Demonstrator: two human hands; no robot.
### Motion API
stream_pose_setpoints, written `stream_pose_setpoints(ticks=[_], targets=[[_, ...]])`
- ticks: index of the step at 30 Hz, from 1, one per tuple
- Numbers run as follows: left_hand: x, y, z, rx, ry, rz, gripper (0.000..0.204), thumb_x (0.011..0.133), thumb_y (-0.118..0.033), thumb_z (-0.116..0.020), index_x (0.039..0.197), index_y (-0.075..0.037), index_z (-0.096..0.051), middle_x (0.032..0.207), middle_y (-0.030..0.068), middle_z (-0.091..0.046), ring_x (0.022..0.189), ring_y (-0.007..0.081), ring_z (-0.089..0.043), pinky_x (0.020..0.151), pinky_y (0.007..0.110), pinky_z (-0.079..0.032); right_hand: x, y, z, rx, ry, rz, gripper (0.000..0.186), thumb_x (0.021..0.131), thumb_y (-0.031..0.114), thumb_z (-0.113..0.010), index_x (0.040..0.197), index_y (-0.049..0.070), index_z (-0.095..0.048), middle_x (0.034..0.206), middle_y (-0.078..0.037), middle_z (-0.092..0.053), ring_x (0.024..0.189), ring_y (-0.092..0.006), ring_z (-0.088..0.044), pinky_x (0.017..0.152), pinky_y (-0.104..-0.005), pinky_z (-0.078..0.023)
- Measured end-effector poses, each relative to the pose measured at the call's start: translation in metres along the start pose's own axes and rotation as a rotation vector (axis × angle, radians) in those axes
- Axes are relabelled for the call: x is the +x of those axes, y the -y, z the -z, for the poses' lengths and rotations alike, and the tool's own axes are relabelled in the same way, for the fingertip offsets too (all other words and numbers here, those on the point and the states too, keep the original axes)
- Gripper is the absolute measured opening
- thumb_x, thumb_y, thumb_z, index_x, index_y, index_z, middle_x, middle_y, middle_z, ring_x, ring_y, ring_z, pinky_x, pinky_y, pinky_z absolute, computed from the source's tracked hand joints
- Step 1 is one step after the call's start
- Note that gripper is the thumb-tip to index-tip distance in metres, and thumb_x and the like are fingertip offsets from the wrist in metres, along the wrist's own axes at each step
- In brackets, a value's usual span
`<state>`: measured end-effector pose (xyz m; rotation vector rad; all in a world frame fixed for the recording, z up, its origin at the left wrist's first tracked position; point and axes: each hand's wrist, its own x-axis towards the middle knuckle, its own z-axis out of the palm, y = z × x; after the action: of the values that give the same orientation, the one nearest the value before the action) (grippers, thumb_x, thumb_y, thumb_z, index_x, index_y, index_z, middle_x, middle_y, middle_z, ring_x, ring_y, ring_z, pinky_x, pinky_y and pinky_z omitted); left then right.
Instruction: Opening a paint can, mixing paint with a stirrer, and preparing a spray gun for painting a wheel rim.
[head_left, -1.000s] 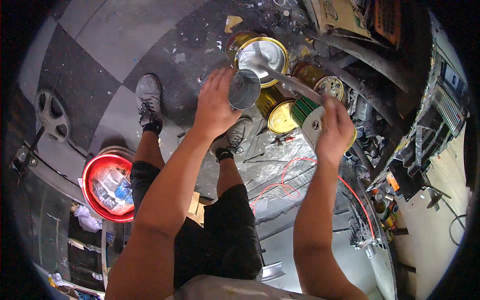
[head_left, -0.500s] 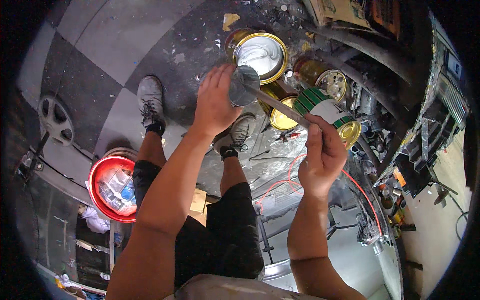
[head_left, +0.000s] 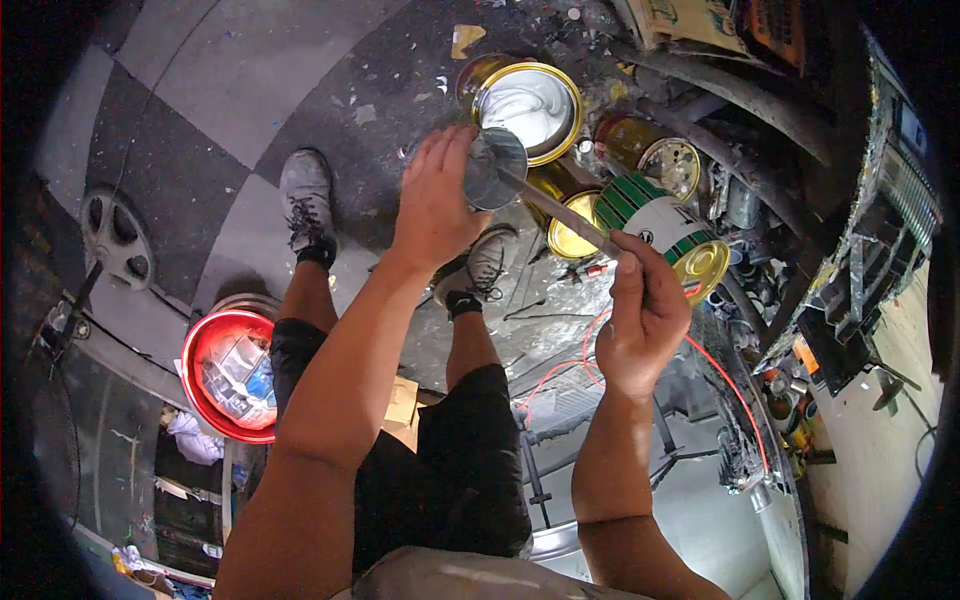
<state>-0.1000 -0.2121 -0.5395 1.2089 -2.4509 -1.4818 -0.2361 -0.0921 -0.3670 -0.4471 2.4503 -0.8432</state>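
My left hand [head_left: 437, 195] is closed around the side of a small grey, round cup [head_left: 482, 178]. The fingers wrap its far left side, and its inside looks dark grey. A long flat stick [head_left: 572, 222] slants between my hands, its far end inside the cup's rim. My right hand [head_left: 645, 310] grips the near end, thumb along the top. Just beyond the cup stands an open can of white paste [head_left: 525, 112] with a gold rim. A green and white can [head_left: 650, 222] lies tilted beside the stick, close to my right hand.
A gold-lidded can [head_left: 573, 228] and a spattered can [head_left: 668, 168] are at the right among dark pipes. A red-rimmed bucket [head_left: 192, 385] with packaging inside is near my leg. A red hose [head_left: 728, 388] curves at lower right. A wheel-shaped grey piece [head_left: 117, 238] is far left.
The view has shifted slightly, so the floor things sit a little further right. Both hands keep their grips, with the stick's end still in the cup.
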Motion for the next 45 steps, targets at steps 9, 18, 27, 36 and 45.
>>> stream_pose_setpoints(ticks=[9,18,27,36,45], targets=[[0.000,0.001,-0.001,0.038,-0.006,-0.036,0.094,0.064,-0.014,-0.088,0.147,0.000,-0.045,0.145,0.0252,-0.054,0.138,0.0459,-0.048,0.117,0.052,-0.038,0.046,-0.024,0.006,0.096,-0.213,-0.076,0.029,0.105,0.020,-0.062,0.113,-0.007,-0.073,0.096,-0.009,-0.073,0.086,-0.0123,-0.063,0.079,-0.0280,-0.051],[0.006,-0.005,-0.014,-0.026,0.012,-0.040,0.096,0.064,-0.014,-0.089,0.149,-0.006,-0.045,0.150,0.0191,-0.051,0.142,0.0422,-0.044,0.117,0.052,-0.037,0.161,-0.146,-0.121,-0.365,0.428,0.026,0.036,0.098,0.039,-0.066,0.110,0.008,-0.079,0.113,-0.020,-0.075,0.108,-0.0394,-0.070,0.097,-0.0455,-0.052],[-0.001,0.009,-0.002,0.035,-0.004,-0.002,0.098,0.065,-0.016,-0.089,0.150,0.001,-0.043,0.150,0.0247,-0.050,0.142,0.0445,-0.044,0.121,0.051,-0.034,0.088,-0.057,-0.005,0.002,0.030,-0.220,0.031,0.103,0.023,-0.064,0.117,-0.001,-0.076,0.080,-0.002,-0.066,0.073,-0.0102,-0.055,0.068,-0.0261,-0.044],[0.002,0.003,-0.004,0.006,0.023,0.019,0.100,0.064,-0.012,-0.090,0.152,-0.007,-0.043,0.154,0.0179,-0.048,0.146,0.0421,-0.040,0.120,0.053,-0.032,0.021,-0.002,0.036,0.087,0.043,-0.101,0.025,0.105,0.015,-0.062,0.117,-0.001,-0.075,0.080,0.003,-0.060,0.072,-0.0047,-0.050,0.063,-0.0224,-0.038],[0.005,0.001,-0.002,-0.013,0.042,0.014,0.099,0.064,-0.011,-0.090,0.151,-0.007,-0.043,0.154,0.0191,-0.048,0.146,0.0433,-0.040,0.120,0.054,-0.033,0.011,0.006,0.013,0.060,0.070,-0.020,0.020,0.104,0.009,-0.062,0.114,-0.004,-0.074,0.084,-0.003,-0.064,0.072,-0.0073,-0.052,0.063,-0.0236,-0.040]])
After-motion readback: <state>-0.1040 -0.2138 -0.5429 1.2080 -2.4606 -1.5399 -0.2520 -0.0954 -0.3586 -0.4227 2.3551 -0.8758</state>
